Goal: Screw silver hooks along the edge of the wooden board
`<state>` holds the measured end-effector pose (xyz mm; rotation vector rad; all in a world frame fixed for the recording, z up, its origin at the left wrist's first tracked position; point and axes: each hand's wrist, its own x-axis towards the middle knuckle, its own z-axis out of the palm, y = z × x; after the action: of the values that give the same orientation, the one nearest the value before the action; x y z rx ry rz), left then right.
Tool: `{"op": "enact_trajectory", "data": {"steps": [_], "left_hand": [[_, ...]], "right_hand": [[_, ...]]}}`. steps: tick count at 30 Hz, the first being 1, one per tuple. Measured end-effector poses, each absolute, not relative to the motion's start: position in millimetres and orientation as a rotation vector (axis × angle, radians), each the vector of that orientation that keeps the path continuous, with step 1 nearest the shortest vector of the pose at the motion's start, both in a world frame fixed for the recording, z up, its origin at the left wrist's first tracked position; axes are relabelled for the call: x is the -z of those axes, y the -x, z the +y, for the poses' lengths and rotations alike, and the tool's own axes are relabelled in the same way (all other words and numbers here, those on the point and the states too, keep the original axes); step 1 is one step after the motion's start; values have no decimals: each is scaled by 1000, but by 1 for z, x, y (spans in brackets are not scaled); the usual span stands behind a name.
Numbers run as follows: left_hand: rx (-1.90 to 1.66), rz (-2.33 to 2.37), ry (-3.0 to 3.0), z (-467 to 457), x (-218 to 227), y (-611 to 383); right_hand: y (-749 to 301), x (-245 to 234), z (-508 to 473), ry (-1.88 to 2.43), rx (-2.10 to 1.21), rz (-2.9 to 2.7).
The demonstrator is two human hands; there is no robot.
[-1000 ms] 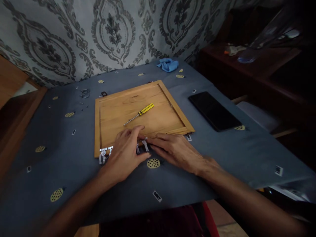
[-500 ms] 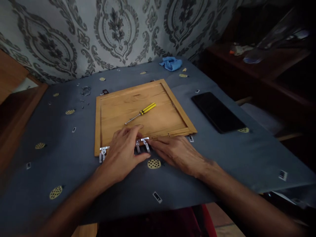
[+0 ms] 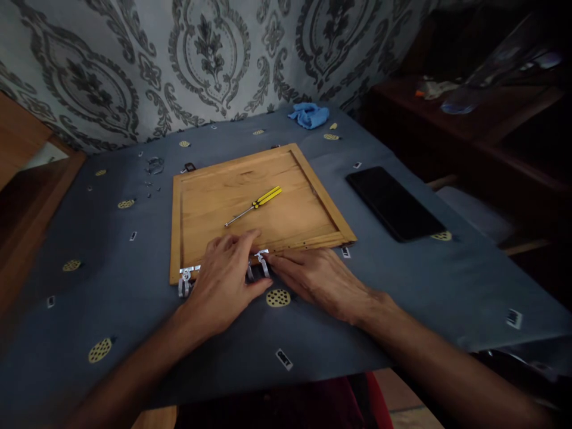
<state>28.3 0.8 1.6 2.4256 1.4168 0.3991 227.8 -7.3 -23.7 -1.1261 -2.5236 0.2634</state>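
Both hands work at the 6 o'clock edge of a framed wooden panel (image 3: 295, 211) lying flat on the blue-covered surface (image 3: 214, 369).
From the panel's centre, the left hand (image 3: 226, 283) sits at 7 o'clock, thumb and forefinger spread with a metal clip (image 3: 264, 263) in the gap; its other fingers are partly hidden, so I cannot tell whether they pinch anything. The right hand (image 3: 319, 277), at 5 o'clock, has its fingers close together, tips beside that clip; their grip cannot be made out. Another clip (image 3: 186, 277) shows at the 7 o'clock corner. A yellow-handled screwdriver (image 3: 266, 197) rests on the panel, a black phone (image 3: 395, 204) lies at 3, a blue cloth (image 3: 309, 115) at 1.
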Motion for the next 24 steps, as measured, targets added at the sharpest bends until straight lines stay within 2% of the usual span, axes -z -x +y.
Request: {"op": "enact_trajectory", "data": {"steps": [24], "left_hand": [[-427,1400,-2369,2,0,-26]], "right_hand": [[-228,27,-7,1136,-277,-2539]]}}
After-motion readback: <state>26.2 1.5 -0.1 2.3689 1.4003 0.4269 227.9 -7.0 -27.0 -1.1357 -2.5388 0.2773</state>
